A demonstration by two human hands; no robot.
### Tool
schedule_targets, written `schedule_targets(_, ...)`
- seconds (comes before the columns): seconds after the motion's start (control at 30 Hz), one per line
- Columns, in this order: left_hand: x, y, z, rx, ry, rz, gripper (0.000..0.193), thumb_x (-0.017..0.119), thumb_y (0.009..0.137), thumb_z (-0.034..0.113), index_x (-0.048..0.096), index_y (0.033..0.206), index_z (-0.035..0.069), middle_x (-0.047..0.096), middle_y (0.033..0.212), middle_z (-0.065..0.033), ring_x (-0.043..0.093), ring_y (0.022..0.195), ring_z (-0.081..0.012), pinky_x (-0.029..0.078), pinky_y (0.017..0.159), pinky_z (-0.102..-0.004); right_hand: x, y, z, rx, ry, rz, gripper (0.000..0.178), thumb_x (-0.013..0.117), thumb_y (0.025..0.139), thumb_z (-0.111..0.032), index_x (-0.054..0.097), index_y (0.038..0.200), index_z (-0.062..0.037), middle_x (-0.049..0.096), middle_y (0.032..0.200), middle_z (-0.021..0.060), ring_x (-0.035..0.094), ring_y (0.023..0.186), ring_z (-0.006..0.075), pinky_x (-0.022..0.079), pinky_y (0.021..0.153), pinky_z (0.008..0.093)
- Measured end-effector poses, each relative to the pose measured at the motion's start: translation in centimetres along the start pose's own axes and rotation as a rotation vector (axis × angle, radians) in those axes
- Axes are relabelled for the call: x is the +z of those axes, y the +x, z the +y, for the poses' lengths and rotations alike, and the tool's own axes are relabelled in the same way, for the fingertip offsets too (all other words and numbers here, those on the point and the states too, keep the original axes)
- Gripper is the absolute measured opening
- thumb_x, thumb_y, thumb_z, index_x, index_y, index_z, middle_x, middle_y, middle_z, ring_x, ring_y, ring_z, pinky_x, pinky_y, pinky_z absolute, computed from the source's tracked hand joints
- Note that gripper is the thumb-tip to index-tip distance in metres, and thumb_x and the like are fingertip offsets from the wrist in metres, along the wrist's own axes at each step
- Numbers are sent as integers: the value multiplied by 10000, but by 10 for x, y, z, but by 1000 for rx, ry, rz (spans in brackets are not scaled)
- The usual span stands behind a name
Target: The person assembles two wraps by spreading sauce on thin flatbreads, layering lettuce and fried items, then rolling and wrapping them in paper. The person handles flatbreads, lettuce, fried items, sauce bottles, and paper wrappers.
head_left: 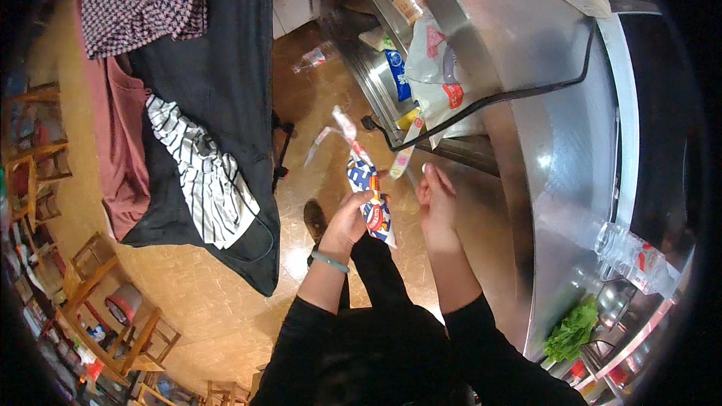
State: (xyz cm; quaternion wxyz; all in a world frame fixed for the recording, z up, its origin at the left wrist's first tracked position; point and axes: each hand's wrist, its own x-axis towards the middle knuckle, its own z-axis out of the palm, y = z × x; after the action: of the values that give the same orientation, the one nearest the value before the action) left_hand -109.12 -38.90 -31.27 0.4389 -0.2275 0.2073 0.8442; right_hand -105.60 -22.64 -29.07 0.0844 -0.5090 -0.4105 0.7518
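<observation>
- My left hand (352, 214) is closed around the lower half of a small blue, orange and white snack packet (368, 194), held in the air in front of my body, above the brown floor (226, 293).
- The packet's top is twisted into a thin white tail (344, 124) that points up and away from me, with a loose strip hanging to its left.
- My right hand (436, 199) is just beside the packet, fingers pressed together and pointing up; a narrow yellow and pink strip (404, 156) rises from about its fingertips, though I cannot tell whether it is actually pinched there.
- To my right curves a stainless steel bench (556, 142), well apart from the packet. On it lie a white plastic bag (432, 75), a clear plastic bottle (632, 259) and some green lettuce (573, 328).
- To handle the packet well, I judge my left hand should grip low and steady, so that the torn top stays upright and nothing spills.
</observation>
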Motion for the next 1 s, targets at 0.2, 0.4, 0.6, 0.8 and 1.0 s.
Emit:
schedule_targets(0.2,54,-60,-10,176,-4,246,338,581,860,171,465,1150,45,554,1045,-68,567,913,-206,469,787,-358,-6,-110,-39,-151,-333,-215,201,635,795,7,625,994,23,580,883,52,590,816,132,472,754,254)
schedule_targets(0.4,141,-121,-12,338,129,299,305,513,918,305,485,1111,70,573,948,-47,567,878,-184,475,778,-352,-2,-193,-107,-288,-254,-478,328,614,806,42,559,1129,39,603,961,77,575,902,126,467,790,240)
schedule_targets(0.6,222,-169,-9,256,131,154,294,536,905,159,435,1171,82,538,1001,-30,549,903,-159,449,823,-326,1,-267,-154,-264,-56,-345,131,613,828,0,605,955,27,636,885,53,591,818,112,466,759,227)
schedule_targets(0.8,284,-225,-13,283,284,-40,322,559,887,125,428,1178,83,533,1028,-15,531,938,-126,437,837,-303,1,-340,-201,-442,59,-351,85,630,809,-8,601,888,3,553,968,35,536,921,105,438,821,249)
schedule_targets(1.0,317,-277,-30,208,383,-231,337,563,890,136,425,1195,103,531,1053,-3,515,959,-107,422,848,-286,-10,-411,-217,-574,93,-234,86,641,796,7,601,871,20,527,968,32,529,879,103,435,782,233)
